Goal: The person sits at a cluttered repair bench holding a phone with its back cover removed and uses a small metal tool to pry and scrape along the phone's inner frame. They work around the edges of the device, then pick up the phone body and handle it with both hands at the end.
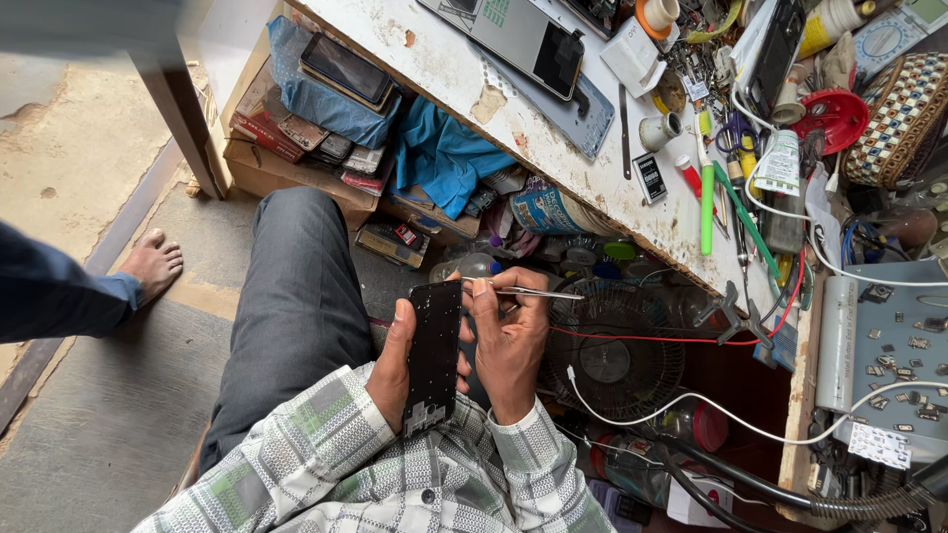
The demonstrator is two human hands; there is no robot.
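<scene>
left hand (395, 365) wrapped round flat black phone frame (434, 355) | right hand (509, 341) pinching thin metal tweezers (538, 293) beside its top | small black desk fan (617, 355) just under

We record a worn concrete floor (69, 148) at the left, stained and patched, crossed by a dark strip, with a grey mat (109, 424) laid nearer the seat. We list a white workbench (553, 128) running diagonally across the upper right, its paint chipped and marked with rust, its top crowded with tools and small parts, and a dark table leg (183, 123) standing at its far end. We note soft, even daylight, a cardboard box (267, 163) of oddments and a small fan (617, 350) under the bench.
</scene>
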